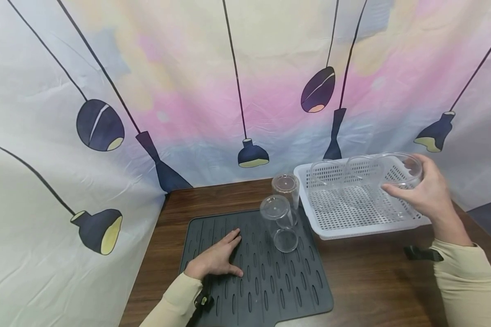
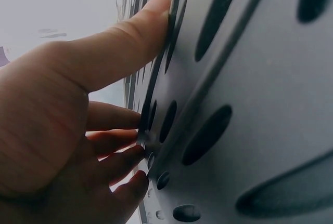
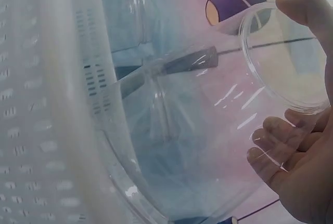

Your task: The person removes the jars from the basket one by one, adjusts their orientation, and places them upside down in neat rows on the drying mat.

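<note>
I have the right hand [image 1: 429, 193] at the right end of the white basket [image 1: 331, 233], thumb and fingers gripping a clear cup [image 1: 393, 175] near its rim. The cup is at that same end; I cannot tell whether its base touches the basket. My left hand [image 1: 214, 260] rests on the dark mat [image 1: 266, 290], left of the basket, fingers straight, thumb spread away from them.
</note>
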